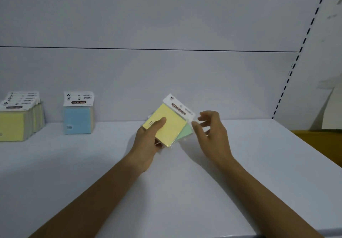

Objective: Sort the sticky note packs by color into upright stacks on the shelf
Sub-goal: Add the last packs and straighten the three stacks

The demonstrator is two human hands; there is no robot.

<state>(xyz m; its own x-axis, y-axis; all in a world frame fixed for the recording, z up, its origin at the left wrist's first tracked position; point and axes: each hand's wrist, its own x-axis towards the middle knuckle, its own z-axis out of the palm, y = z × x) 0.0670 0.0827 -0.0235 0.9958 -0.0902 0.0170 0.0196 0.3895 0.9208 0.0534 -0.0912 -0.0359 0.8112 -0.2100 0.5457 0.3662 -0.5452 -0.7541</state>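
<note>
My left hand (148, 141) grips a yellow sticky note pack (167, 124) with a white header card, thumb across its front, held tilted above the shelf. A green pack (184, 132) peeks out from behind it in the same grip. My right hand (209, 128) hovers just right of the packs with fingers spread; its thumb is at the green pack's edge, and whether it touches is unclear. At the far left stands an upright row of yellow packs (16, 123). An upright blue stack (77, 119) stands to their right.
The white shelf (185, 191) runs wide, with a white back panel behind it. A slotted upright rail (296, 62) rises at the right. Past the shelf's right end lies a yellow-brown surface (318, 139).
</note>
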